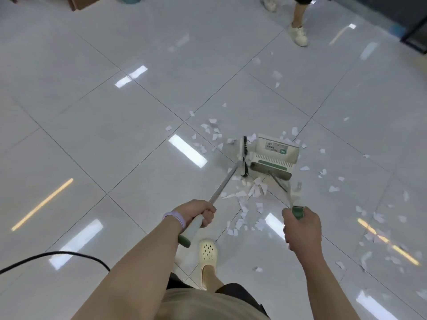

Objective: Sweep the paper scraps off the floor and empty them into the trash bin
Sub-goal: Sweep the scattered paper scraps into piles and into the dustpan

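Head view: a grey-handled broom (243,155) with dark bristles is gripped by the left hand (198,212), a cream-and-green plastic dustpan (273,155) by the right hand (302,224). White paper scraps (253,191) are strewn across glossy white floor tiles (92,135). A black cable (57,256) and another person's shoe (298,35) are seen nearby.

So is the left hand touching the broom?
Touching. The head view shows the left hand with its fingers curled round the broom at the pale grip of its handle, no gap between them.
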The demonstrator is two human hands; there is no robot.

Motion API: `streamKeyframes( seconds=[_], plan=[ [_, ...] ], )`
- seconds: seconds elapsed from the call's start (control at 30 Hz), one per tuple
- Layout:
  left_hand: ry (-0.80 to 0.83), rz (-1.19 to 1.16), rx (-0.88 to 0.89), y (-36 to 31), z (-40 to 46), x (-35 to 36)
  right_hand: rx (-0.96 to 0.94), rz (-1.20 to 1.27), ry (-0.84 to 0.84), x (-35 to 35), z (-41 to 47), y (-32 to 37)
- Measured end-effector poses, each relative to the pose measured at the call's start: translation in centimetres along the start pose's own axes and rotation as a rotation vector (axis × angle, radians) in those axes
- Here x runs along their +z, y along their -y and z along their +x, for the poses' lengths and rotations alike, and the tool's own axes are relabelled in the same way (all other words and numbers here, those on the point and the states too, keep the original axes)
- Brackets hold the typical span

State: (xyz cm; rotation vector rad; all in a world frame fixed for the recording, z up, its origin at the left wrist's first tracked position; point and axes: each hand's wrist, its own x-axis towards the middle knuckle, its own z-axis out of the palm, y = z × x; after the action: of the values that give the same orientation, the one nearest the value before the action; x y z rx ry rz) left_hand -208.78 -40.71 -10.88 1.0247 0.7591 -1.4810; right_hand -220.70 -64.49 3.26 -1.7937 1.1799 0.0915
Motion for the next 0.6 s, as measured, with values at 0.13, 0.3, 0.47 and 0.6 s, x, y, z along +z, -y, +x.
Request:
streamKeyframes(
  seconds=[0.13, 0.3, 0.47, 0.6],
  plan=[
    [0.076, -0.129, 0.008, -0.6, -2.5, -3.4, 0.011, 0.054, -0.065, 1.3, -0.4, 1.4],
    [0.125, -0.285, 0.054, -2.9, -9.0, -10.7, 0.023, 0.162, -0.100, 6.1, -2.4, 3.8],
    [0.069, -0.409, 0.111, -4.2, -14.8, -19.0, -0.006, 0.186, -0.060, 12.2, -5.0, 6.2],
    [0.003, -0.493, 0.165, -4.6, -18.6, -25.6, -0.019, 0.173, -0.001, 17.7, -7.0, 8.1]
  ],
)
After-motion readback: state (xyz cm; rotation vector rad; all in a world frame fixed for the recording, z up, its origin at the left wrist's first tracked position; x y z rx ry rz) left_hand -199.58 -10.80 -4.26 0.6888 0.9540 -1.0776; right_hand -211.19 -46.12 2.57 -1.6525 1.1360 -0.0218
